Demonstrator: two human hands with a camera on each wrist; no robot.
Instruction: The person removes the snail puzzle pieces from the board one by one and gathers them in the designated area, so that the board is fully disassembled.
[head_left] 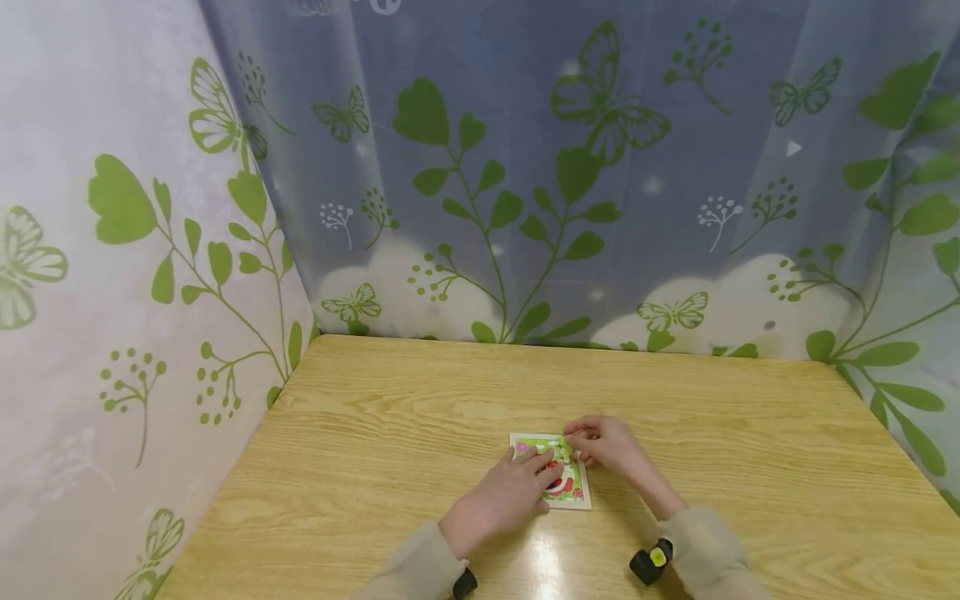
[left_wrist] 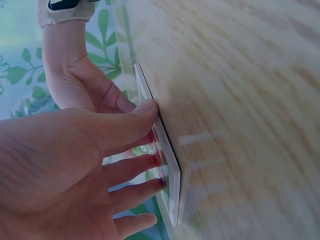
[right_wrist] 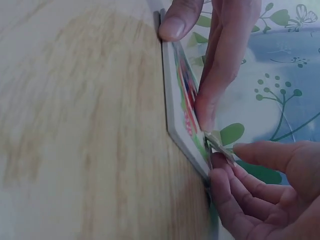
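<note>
A small square picture puzzle (head_left: 562, 505), with a white frame and a green, red and blue picture, lies flat on the table. My left hand (head_left: 504, 493) rests over its left part with fingers spread on the picture. In the left wrist view the left thumb (left_wrist: 145, 112) touches the frame's near edge. At the puzzle's far right corner, my right hand (head_left: 609, 446) pinches a small thin puzzle piece (right_wrist: 220, 147) between thumb and fingers. The piece is tilted, its lower end right at the picture surface. Left fingers cover much of the picture.
The wooden table (head_left: 390, 400) surrounds the puzzle on all sides. A blue-grey curtain (head_left: 510, 167) printed with green leaves and butterflies hangs behind it, and a pale one (head_left: 135, 292) hangs on the left. Dark cameras (head_left: 649, 565) sit at both wrists.
</note>
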